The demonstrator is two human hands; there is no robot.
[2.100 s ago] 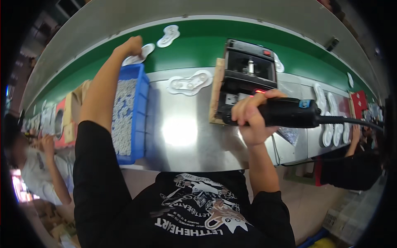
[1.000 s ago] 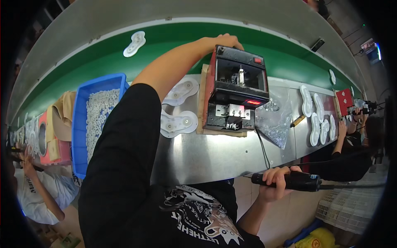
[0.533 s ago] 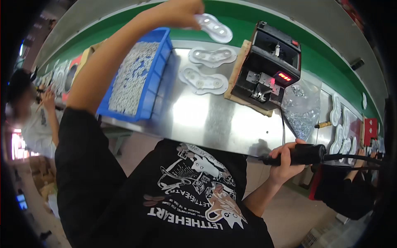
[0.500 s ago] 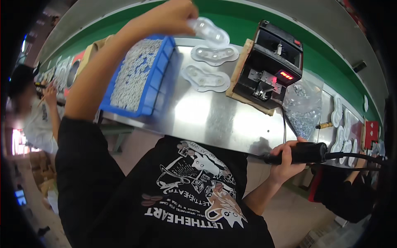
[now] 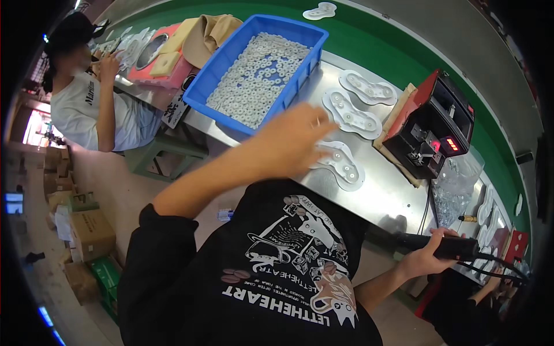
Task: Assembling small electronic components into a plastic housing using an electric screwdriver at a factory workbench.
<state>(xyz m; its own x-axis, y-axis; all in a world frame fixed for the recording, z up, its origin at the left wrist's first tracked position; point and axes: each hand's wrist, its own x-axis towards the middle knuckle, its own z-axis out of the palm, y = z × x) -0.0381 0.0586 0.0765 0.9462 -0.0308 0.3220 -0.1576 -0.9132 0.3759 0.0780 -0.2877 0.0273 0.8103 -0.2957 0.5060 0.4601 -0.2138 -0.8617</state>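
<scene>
Bright metal bench (image 5: pixel 366 187) with a green strip (image 5: pixel 369 47) along its far side fills the middle of a busy workshop. Fingers of the left hand (image 5: pixel 297 141) are parted and slightly bent, with nothing evident between them; they overlap the end of the nearest white panel (image 5: pixel 345 166), though I can't tell whether they touch it. The right hand (image 5: pixel 431 255) is wrapped firmly around a black corded power tool (image 5: pixel 456 248), held by the bench's near edge, clear of every panel.

Two more white panels (image 5: pixel 353 117) lie just beyond the nearest one, making three set out with round pieces seated in them; I'd judge the work partway along, the tool not yet at any of these. Whether their pieces are fastened is too small to tell. Another panel (image 5: pixel 320 10) rests on the green strip, unreached.

Left of the panels, a blue bin (image 5: pixel 313 62) holds a thick spread of white rings (image 5: pixel 242 95), its blue floor showing in patches. Past the black machine (image 5: pixel 427 144), a clear bag (image 5: pixel 452 196) contains small shiny bits
</scene>
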